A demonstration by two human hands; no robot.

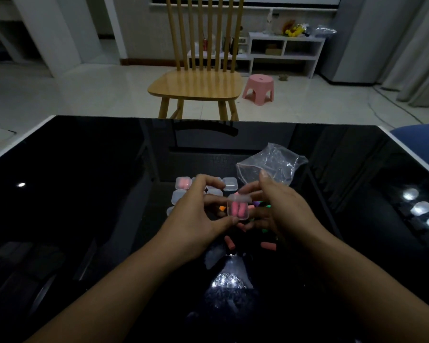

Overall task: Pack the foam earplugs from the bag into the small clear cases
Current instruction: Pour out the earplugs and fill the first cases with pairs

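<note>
Over the glossy black table (84,194), the left hand (196,219) pinched a small clear case (238,207) between thumb and fingers, holding it just above the surface. Two pink earplugs (237,209) lay side by side inside it, and its lid stood partly raised at the top. The right hand (280,209) reached in from the other side, fingers curled at the case's edge and thumb raised; whether they gripped the case could not be told. Loose earplugs (268,245), pink, orange and green, lay scattered on the table beneath the hands. Behind the fingers sat a cluster of other cases (229,183), one at the far left already holding pink plugs. The crumpled clear bag (273,162) lay just beyond the right hand.
</note>
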